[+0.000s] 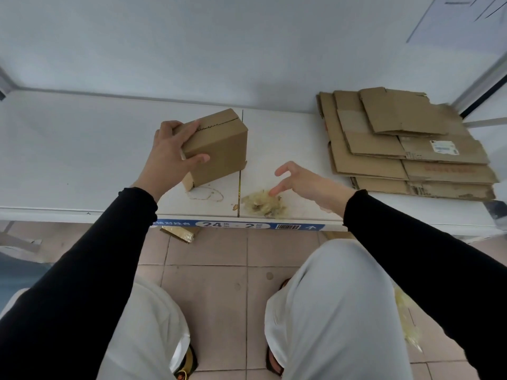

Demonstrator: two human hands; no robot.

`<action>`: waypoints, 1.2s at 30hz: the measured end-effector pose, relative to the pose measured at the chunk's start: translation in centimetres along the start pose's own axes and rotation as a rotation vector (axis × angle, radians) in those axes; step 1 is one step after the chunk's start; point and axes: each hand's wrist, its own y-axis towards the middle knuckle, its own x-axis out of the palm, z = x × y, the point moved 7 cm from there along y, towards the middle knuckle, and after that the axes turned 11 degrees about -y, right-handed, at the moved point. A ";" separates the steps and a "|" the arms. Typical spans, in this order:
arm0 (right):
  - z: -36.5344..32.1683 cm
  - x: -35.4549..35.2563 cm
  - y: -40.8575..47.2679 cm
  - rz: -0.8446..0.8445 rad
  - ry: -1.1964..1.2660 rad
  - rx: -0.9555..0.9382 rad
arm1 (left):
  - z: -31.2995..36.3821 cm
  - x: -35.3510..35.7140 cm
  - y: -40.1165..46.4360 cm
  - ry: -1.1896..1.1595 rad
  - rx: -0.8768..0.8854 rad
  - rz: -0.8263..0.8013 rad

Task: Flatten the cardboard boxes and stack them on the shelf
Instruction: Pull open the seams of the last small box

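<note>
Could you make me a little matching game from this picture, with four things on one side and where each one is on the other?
Things:
1. assembled brown cardboard box
2. stack of flattened brown cardboard sheets
3. crumpled wad of yellowish clear tape
4. blue and white shelf label strip

Places:
A. on the shelf's front edge
B. right end of the shelf
C. gripped by the left hand
D. under the right hand's fingers

Pairs: 1-C, 2-B, 3-D, 4-A

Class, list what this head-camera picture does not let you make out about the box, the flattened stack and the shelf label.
- Cardboard box: its left end is hidden by the left hand gripping it; its contents cannot be seen, since the top is closed.
- Flattened cardboard stack: the sheet count is unclear because they overlap; its sticker print is too small.
- Shelf label: both ends are hidden by the sleeves.
- Right hand: whether it touches the tape wad is unclear.
</note>
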 end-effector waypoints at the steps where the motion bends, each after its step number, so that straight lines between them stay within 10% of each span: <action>1: 0.2 -0.4 0.1 0.017 0.032 0.023 | 0.0 0.0 0.0 0.002 0.000 -0.001; 7: -5.0 -3.9 1.4 0.520 0.099 -0.212 | 0.1 -0.2 0.1 -0.060 -0.005 0.006; 27: -10.7 -1.1 2.8 0.381 0.864 -0.336 | -0.8 -0.7 1.7 -0.445 -0.343 -0.200; 36: -12.8 -2.0 1.8 0.306 0.169 -0.458 | 0.1 -2.0 1.9 -0.399 -0.236 0.202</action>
